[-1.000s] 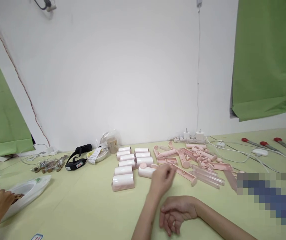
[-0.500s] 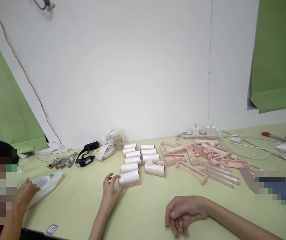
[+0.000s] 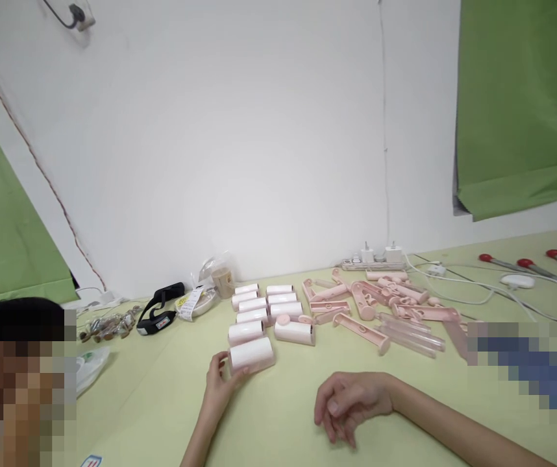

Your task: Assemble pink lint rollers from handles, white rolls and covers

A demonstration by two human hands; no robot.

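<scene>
My left hand [image 3: 221, 386] grips the left end of the nearest white roll [image 3: 252, 355], which lies on a pink base on the yellow-green table [image 3: 161, 402]. Behind it lie several more white rolls [image 3: 263, 305] in two rows, and one roll on a pink handle [image 3: 294, 331]. My right hand [image 3: 347, 403] rests on the table to the right, fingers loosely curled and hanging down, with nothing in them. A pile of pink handles [image 3: 380, 299] and clear tubes [image 3: 408, 334] lies beyond my right hand.
A person sits at the left edge next to a white dish [image 3: 88, 370]. A black strap device [image 3: 158, 310], small wrapped items [image 3: 106, 324], a cup in a bag [image 3: 221, 280], a power strip [image 3: 373, 262] with cables, a white mouse [image 3: 517, 281] and red-handled tools [image 3: 526, 264] line the back.
My left hand swept from the pink handles at the centre to the nearest roll and closed on its end. My right hand stayed put. The person at left has come into view.
</scene>
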